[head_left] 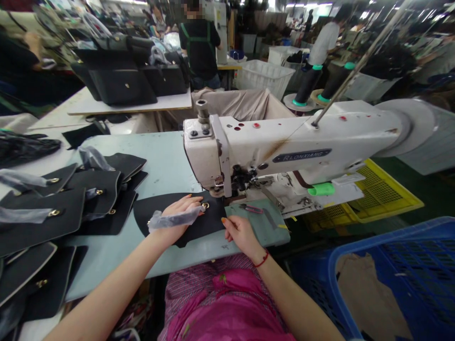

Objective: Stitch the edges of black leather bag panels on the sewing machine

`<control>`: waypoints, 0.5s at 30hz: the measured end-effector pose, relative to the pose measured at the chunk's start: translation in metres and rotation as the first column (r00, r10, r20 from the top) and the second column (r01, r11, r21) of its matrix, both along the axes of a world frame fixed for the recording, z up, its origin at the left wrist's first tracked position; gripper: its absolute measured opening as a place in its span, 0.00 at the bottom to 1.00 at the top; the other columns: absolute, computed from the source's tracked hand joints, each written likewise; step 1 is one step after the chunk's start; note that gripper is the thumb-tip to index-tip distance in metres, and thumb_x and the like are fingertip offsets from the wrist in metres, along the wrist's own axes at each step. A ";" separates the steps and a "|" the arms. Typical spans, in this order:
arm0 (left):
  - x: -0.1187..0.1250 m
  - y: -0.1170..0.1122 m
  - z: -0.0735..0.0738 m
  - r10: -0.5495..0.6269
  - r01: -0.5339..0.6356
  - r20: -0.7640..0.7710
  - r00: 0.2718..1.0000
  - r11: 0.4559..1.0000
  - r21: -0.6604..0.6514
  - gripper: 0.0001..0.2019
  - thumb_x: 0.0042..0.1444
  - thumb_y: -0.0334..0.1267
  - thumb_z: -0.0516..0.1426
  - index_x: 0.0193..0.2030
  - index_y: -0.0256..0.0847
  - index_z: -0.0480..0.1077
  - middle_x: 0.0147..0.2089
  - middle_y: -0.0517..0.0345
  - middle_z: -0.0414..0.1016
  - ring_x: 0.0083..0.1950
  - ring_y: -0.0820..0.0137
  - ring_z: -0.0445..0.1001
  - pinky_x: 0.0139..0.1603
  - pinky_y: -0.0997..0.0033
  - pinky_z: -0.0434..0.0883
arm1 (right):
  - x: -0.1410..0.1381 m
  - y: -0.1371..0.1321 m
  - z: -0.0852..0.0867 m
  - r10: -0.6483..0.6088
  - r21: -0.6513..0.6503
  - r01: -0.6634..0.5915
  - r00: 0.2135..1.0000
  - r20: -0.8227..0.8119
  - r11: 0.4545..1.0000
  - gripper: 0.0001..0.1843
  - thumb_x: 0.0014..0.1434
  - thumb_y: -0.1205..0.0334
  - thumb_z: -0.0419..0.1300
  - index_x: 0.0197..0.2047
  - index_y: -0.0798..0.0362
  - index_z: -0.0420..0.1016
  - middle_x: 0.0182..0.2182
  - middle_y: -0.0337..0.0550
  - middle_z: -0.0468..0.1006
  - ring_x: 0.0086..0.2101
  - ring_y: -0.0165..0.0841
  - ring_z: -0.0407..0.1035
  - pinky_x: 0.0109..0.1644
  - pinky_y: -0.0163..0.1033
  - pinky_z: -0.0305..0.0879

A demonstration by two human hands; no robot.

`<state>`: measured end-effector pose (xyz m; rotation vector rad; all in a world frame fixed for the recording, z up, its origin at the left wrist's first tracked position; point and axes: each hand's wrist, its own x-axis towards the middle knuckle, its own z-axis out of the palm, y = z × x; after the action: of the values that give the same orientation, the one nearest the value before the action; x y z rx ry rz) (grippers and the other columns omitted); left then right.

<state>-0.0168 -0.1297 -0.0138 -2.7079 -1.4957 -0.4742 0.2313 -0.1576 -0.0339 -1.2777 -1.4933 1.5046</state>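
A black leather-like bag panel (195, 231) lies on the pale green table, its right edge by the needle area of a white sewing machine (302, 142). My left hand (183, 208) rests flat on the panel, fingers stretched toward the machine. A strip of translucent wrap (174, 219) lies across that hand and runs to the gold metal fitting (205, 205) on the panel. At the panel's right edge, my right hand (240, 233) is closed, thumb and index finger pinching the edge. Tweezers or a similar small pink-handled tool (252, 209) lie right of it.
Similar black panels (39, 218) with wrapped fittings are piled at the left. A blue basket (341, 253) holding beige material stands at the lower right, near a yellow crate (387, 189). Black bags (121, 76) stand on a table behind. Thread cones (308, 85) rise beyond the machine.
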 end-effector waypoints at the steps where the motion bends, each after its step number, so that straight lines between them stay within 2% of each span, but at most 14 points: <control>1: 0.001 0.000 0.002 0.001 -0.001 0.007 1.000 1.000 0.000 0.16 0.67 0.44 0.48 0.49 0.41 0.74 0.58 0.50 0.76 0.60 0.61 0.73 0.67 0.57 0.63 | 0.000 0.001 0.001 -0.001 0.001 0.001 1.000 -0.002 1.000 0.28 0.62 0.39 0.53 0.23 0.53 0.65 0.18 0.38 0.71 0.18 0.25 0.65 0.23 0.29 0.60; 7: 0.000 0.007 0.009 -0.048 0.048 -0.006 0.999 0.999 0.021 0.16 0.67 0.43 0.49 0.47 0.38 0.74 0.54 0.46 0.78 0.56 0.60 0.75 0.65 0.54 0.65 | -0.001 0.008 0.006 0.012 0.008 -0.012 1.000 -0.022 1.000 0.28 0.63 0.41 0.53 0.21 0.54 0.65 0.17 0.37 0.70 0.18 0.25 0.64 0.23 0.29 0.60; 15: -0.004 0.017 0.021 -0.041 0.048 0.047 0.998 0.987 -0.156 0.15 0.66 0.43 0.49 0.48 0.41 0.74 0.56 0.49 0.77 0.60 0.60 0.72 0.68 0.56 0.61 | -0.004 0.013 0.005 0.010 -0.048 -0.015 0.996 -0.092 0.999 0.30 0.61 0.37 0.55 0.21 0.54 0.65 0.16 0.37 0.69 0.17 0.24 0.63 0.22 0.29 0.59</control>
<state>-0.0203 -0.1126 0.0072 -2.8735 -1.5486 -0.4374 0.2273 -0.1443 -0.0285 -1.2125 -1.4160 1.5948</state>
